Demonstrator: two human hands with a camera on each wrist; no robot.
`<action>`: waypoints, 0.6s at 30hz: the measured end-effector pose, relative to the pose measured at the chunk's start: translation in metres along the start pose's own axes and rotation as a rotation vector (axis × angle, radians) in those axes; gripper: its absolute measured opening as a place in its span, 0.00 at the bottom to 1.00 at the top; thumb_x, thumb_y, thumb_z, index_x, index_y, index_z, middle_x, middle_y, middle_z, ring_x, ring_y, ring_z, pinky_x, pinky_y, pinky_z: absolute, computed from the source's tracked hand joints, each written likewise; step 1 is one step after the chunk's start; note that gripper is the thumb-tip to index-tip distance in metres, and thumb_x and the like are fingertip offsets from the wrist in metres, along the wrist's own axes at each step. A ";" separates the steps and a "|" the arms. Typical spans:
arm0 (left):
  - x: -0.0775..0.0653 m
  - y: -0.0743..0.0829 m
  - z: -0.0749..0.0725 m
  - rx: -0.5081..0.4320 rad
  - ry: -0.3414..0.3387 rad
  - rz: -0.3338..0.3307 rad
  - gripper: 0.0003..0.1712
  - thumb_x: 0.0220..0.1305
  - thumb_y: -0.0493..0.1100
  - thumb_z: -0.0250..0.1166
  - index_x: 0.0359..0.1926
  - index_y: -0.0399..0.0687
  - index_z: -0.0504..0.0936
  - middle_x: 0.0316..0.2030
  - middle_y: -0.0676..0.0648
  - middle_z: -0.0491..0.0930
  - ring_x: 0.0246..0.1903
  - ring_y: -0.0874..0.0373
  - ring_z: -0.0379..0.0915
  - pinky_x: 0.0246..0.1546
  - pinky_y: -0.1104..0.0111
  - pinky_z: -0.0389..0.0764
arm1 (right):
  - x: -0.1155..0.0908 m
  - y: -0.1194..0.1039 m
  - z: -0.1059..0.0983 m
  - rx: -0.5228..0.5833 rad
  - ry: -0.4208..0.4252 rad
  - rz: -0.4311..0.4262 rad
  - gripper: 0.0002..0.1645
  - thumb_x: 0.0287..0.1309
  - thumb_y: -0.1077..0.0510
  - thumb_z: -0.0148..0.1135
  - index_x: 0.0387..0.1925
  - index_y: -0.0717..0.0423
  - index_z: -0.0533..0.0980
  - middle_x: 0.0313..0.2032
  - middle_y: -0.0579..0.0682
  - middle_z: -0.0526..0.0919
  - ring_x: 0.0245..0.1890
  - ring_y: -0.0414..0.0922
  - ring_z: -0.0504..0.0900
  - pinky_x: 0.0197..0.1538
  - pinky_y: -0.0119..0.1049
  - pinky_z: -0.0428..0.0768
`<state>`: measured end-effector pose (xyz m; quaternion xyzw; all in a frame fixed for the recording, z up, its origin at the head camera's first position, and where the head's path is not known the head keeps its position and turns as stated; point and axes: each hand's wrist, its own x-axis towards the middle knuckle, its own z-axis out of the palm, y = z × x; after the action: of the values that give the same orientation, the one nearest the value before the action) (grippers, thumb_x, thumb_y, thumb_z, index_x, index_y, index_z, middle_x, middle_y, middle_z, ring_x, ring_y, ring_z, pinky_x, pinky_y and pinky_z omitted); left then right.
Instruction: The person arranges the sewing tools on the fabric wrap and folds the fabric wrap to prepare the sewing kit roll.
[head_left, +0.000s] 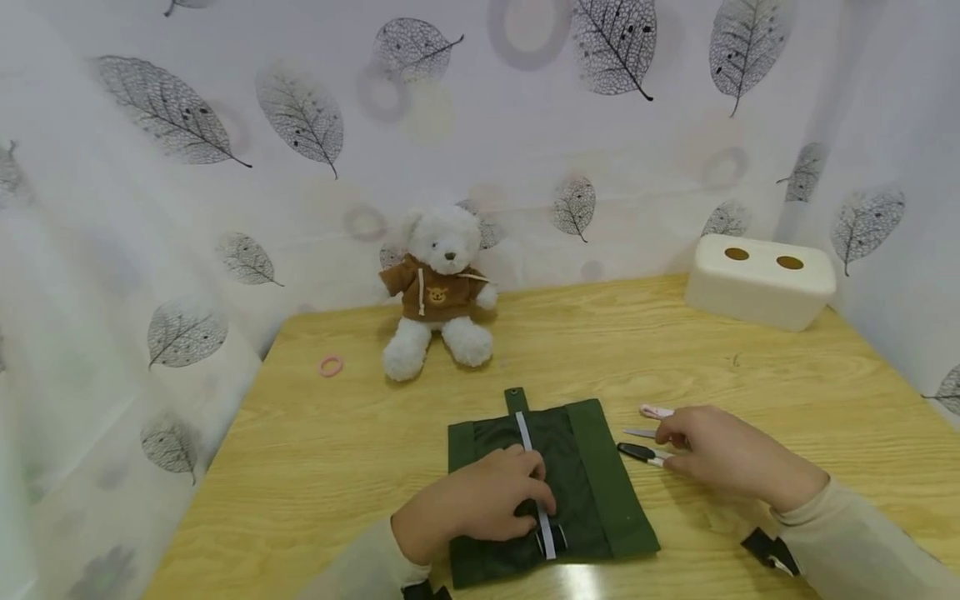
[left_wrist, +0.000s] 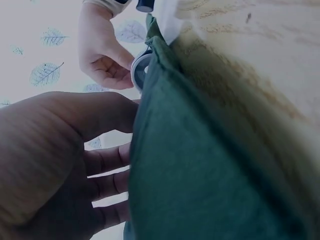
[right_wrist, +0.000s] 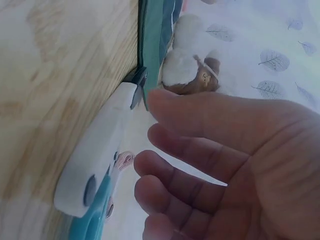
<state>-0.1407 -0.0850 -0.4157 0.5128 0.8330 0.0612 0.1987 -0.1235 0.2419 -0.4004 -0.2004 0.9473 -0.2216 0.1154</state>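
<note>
An unfolded dark green fabric case (head_left: 611,475) lies on the table, with a pale strap (head_left: 525,429) running down its middle. Under the strap's near end sits a small round dark item with a light rim (head_left: 562,540). My left hand (head_left: 487,496) rests over the case by the strap, its fingers touching the fabric in the left wrist view. My right hand (head_left: 708,450) hovers over several tools right of the case, fingers loosely bent with nothing between them. Beneath it are a white-handled tool with a black end (right_wrist: 95,150), a teal handle (right_wrist: 92,220), a pointed metal blade (head_left: 639,432) and a pink thread bundle (head_left: 655,411).
A white teddy bear in a brown hoodie (head_left: 438,292) sits at the back of the wooden table (head_left: 300,467). Left of it lies a pink ring (head_left: 331,366). A cream box with two holes (head_left: 757,287) stands at the back right, before a leaf-print curtain (head_left: 487,142).
</note>
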 end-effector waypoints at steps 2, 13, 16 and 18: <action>0.001 0.001 -0.001 -0.008 -0.015 -0.003 0.13 0.70 0.48 0.66 0.52 0.69 0.84 0.53 0.57 0.72 0.44 0.65 0.64 0.46 0.74 0.70 | -0.001 0.002 0.001 0.000 -0.010 0.002 0.13 0.53 0.59 0.76 0.41 0.56 0.85 0.25 0.40 0.72 0.25 0.35 0.66 0.29 0.34 0.67; 0.006 0.003 0.003 -0.038 -0.020 -0.023 0.08 0.68 0.45 0.66 0.44 0.67 0.81 0.44 0.60 0.68 0.40 0.67 0.62 0.46 0.71 0.66 | -0.005 0.011 0.005 -0.013 -0.030 -0.008 0.08 0.53 0.60 0.76 0.32 0.48 0.81 0.21 0.40 0.67 0.23 0.35 0.62 0.27 0.33 0.63; 0.006 0.003 0.003 -0.039 -0.010 -0.024 0.08 0.69 0.44 0.66 0.43 0.65 0.80 0.44 0.60 0.68 0.40 0.67 0.62 0.45 0.71 0.66 | -0.006 0.011 0.006 -0.012 -0.035 0.006 0.09 0.53 0.60 0.75 0.30 0.47 0.80 0.21 0.41 0.66 0.21 0.35 0.62 0.26 0.32 0.62; 0.006 0.004 0.003 -0.038 0.001 -0.021 0.08 0.69 0.41 0.65 0.43 0.64 0.79 0.44 0.60 0.69 0.39 0.67 0.62 0.44 0.71 0.65 | -0.007 0.012 0.007 -0.011 -0.044 0.019 0.10 0.53 0.60 0.75 0.30 0.48 0.79 0.21 0.41 0.67 0.21 0.35 0.62 0.26 0.32 0.61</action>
<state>-0.1389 -0.0783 -0.4190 0.5000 0.8371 0.0753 0.2089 -0.1194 0.2520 -0.4109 -0.1968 0.9476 -0.2106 0.1373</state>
